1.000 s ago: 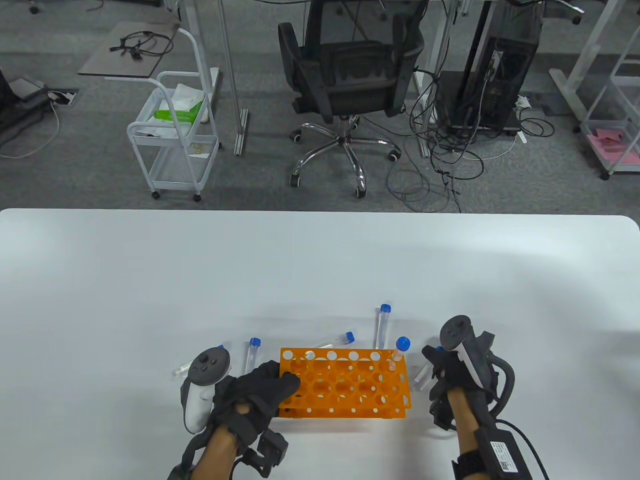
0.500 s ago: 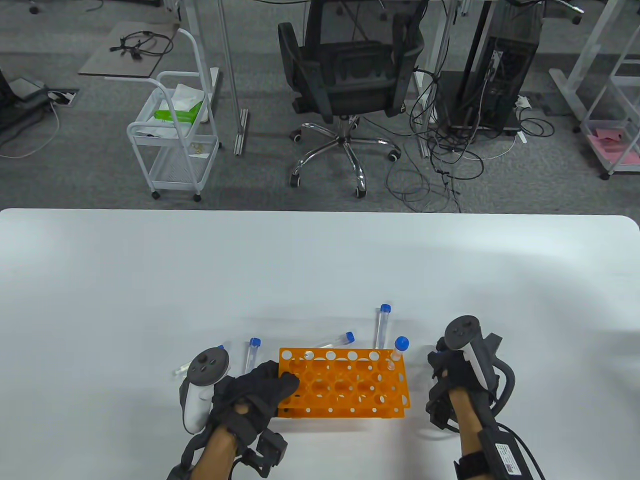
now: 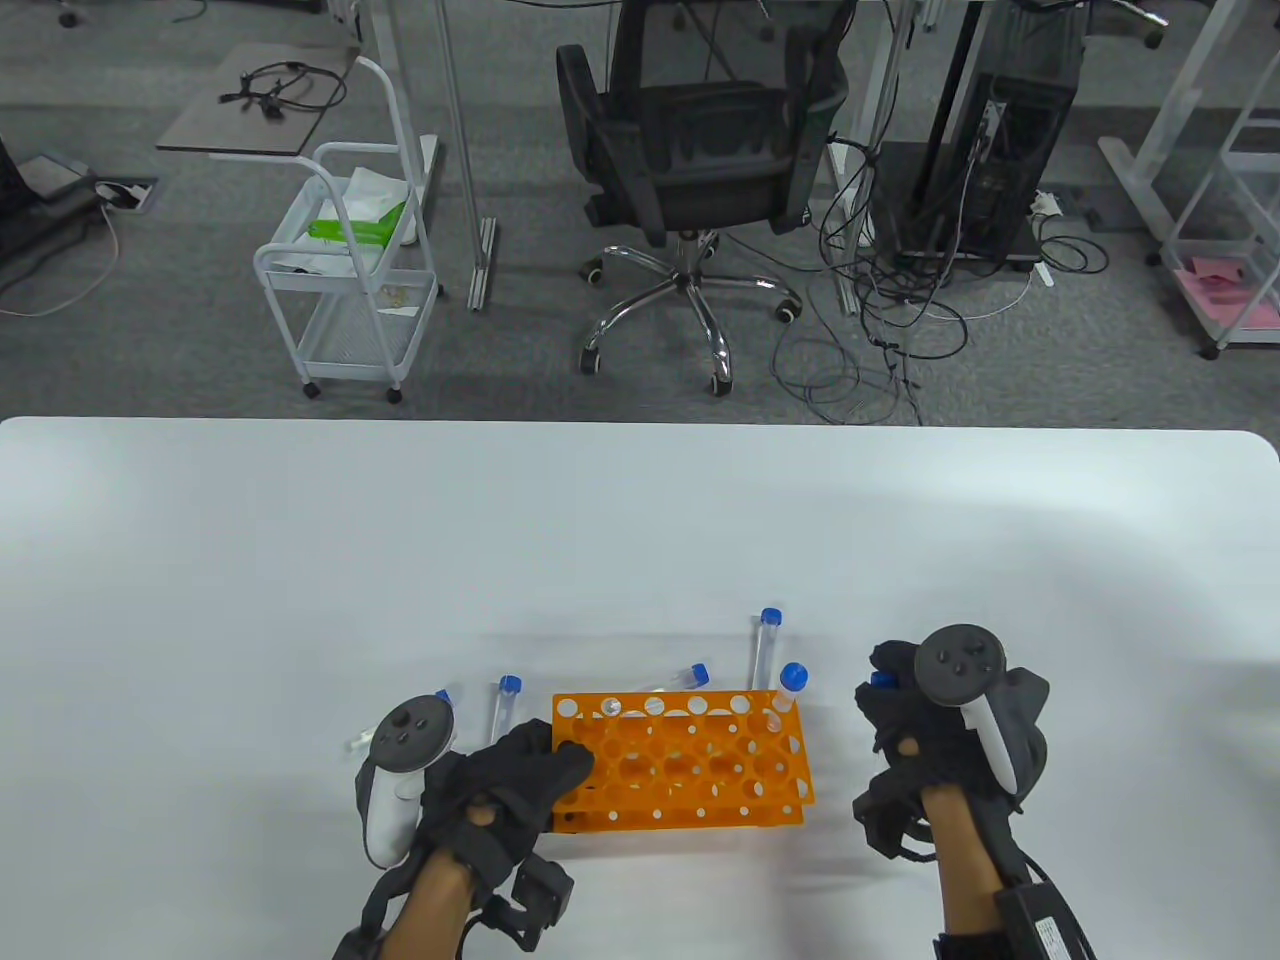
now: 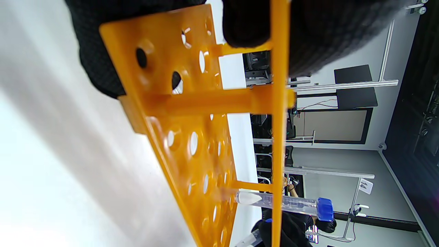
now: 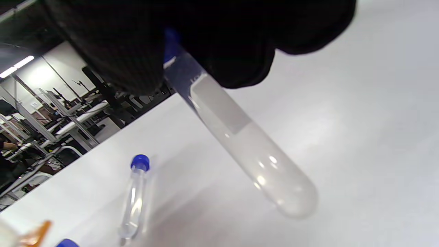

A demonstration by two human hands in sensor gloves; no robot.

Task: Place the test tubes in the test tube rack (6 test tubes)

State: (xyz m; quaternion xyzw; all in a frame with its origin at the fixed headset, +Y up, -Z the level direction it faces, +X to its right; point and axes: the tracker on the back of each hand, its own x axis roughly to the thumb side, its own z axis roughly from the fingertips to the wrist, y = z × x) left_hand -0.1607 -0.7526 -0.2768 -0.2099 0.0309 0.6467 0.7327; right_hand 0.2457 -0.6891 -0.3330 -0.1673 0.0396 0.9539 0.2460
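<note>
Fingers of the left hand [image 3: 500, 790] grip the left end of the orange test tube rack [image 3: 690, 765], which sits on the white table [image 3: 300, 560] near its front edge, tipped up off the surface on that side. Right hand [image 3: 935, 740], just right of the rack, pinches a blue-capped test tube [image 5: 240, 144] near its cap, tip slanting down above the table. One capped tube [image 3: 785, 690] stands in the rack's far right corner hole. Loose tubes lie behind the rack [image 3: 763, 645] and left of it [image 3: 503, 705].
</note>
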